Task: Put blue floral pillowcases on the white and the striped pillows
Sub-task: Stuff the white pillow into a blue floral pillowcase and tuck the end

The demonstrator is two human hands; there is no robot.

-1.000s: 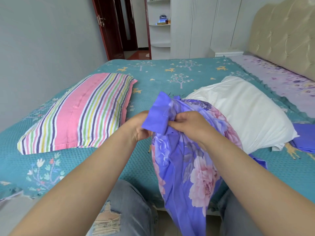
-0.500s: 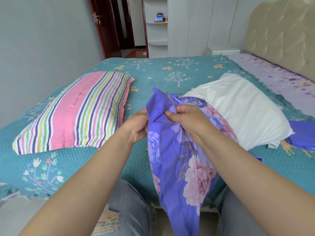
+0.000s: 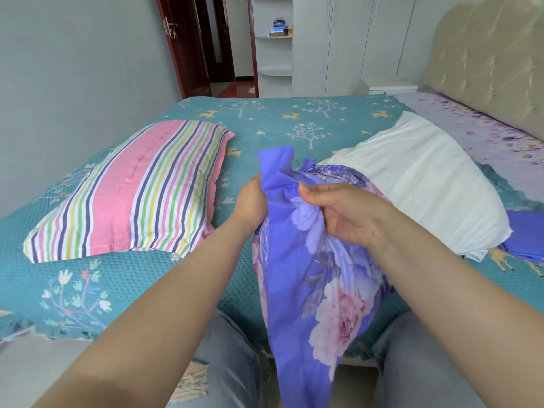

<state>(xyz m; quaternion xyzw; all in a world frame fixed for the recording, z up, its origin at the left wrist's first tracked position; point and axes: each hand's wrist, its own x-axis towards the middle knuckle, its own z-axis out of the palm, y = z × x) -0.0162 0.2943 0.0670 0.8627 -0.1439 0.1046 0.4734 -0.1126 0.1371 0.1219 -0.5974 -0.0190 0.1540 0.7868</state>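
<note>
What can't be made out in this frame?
- Left hand fingers: head view, hidden behind the floral pillowcase.
- Pillowcase opening: bunched between both hands; the right hand covers part.
- Blue fabric past the white pillow: cut off by the right edge.
- Shelf items: too small.

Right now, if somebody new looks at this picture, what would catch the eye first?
First, the blue floral pillowcase, bunched and hanging in the centre, gripped at its top by the left hand and right hand. Then the striped pillow lying left on the teal bedspread, and the white pillow on the right.
</note>
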